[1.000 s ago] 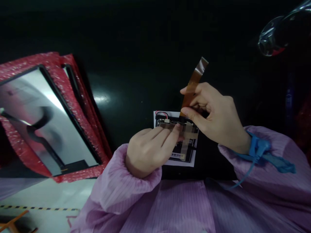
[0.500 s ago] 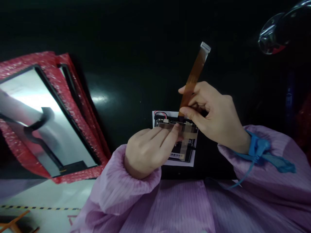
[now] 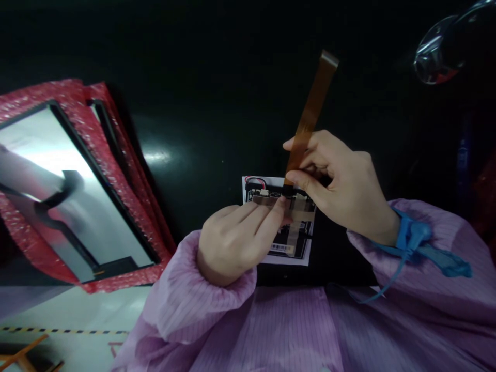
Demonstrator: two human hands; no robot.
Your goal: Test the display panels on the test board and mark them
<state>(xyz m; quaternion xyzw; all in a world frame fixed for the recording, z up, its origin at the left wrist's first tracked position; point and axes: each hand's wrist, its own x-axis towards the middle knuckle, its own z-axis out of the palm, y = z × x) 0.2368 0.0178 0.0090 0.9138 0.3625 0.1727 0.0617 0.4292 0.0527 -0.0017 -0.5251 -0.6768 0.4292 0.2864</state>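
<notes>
"What did the right hand [image 3: 341,181] hold?"

"A flat amber ribbon cable [image 3: 310,113] — thin, smooth, pale at its tip — pinched between thumb and finger, its lower end at the circuit board's [image 3: 304,227] top edge."

"And the left hand [image 3: 240,235]?"

"Curled over the board, a fingertip near that end; whether it gripped anything, one could not tell."

"Around them?"

"A white sheet [image 3: 275,181] under the board; leftward, bumpy red bubble wrap [image 3: 73,95] with a silvery, black-edged panel [image 3: 96,206] on it."

"Any change?"

"The cable's free end reached farther up than a second earlier; the hands had barely moved."
</notes>
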